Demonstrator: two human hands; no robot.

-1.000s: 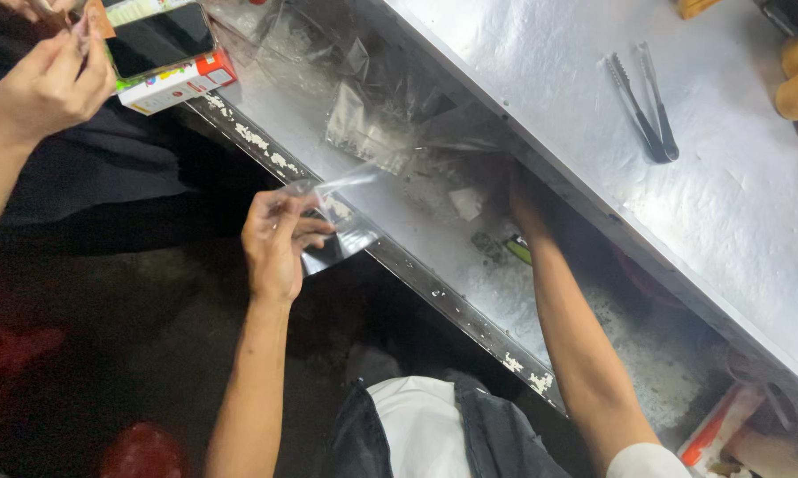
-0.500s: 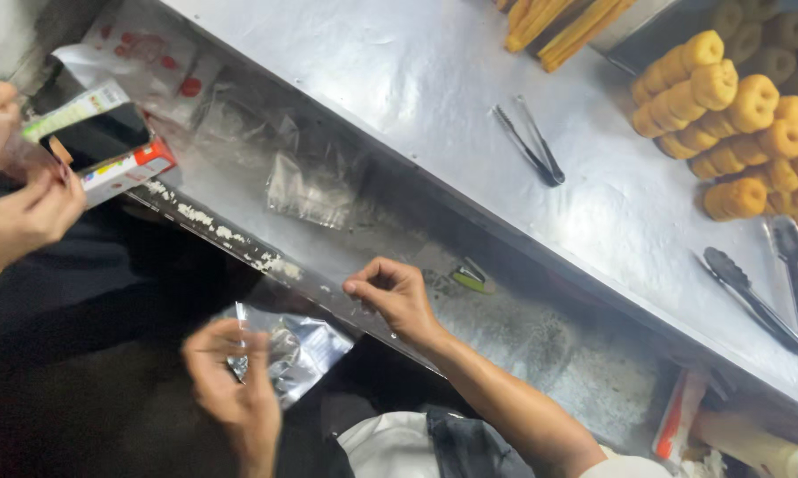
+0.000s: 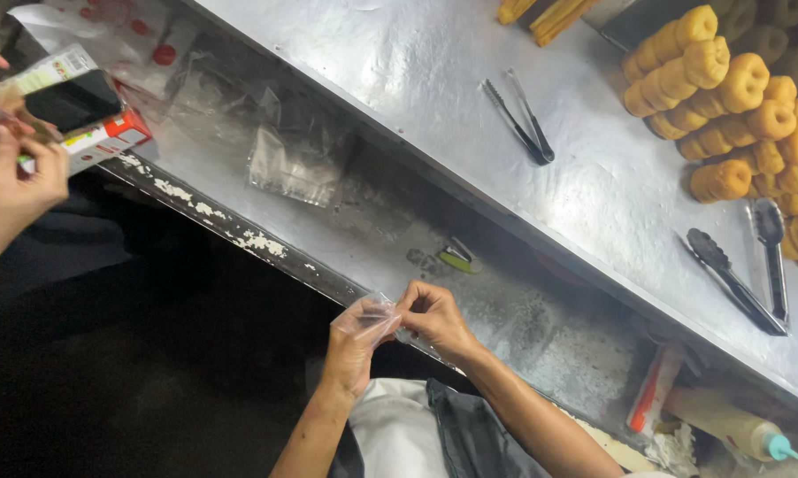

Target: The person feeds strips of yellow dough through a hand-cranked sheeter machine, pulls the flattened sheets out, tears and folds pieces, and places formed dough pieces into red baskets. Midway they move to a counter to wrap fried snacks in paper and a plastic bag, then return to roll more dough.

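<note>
My left hand (image 3: 353,350) and my right hand (image 3: 434,320) meet in front of my chest, both pinching a small clear plastic bag (image 3: 374,315) between the fingers. The bag is crumpled and partly wraps over my left fingers. Both hands hover at the near edge of a lower metal shelf (image 3: 346,239). A stack of clear plastic bags (image 3: 297,159) lies on that shelf, farther left.
Above is a steel counter (image 3: 434,80) with small black tongs (image 3: 518,119), larger tongs (image 3: 737,283) and piled golden fried rings (image 3: 735,97). Another person's hand (image 3: 14,181) at the left is by a dark phone (image 3: 72,99) and a box. A squeeze bottle (image 3: 731,425) lies lower right.
My right hand came back from the shelf to join my left. The bag, held open and low in the left hand before, is now pinched by both hands.
</note>
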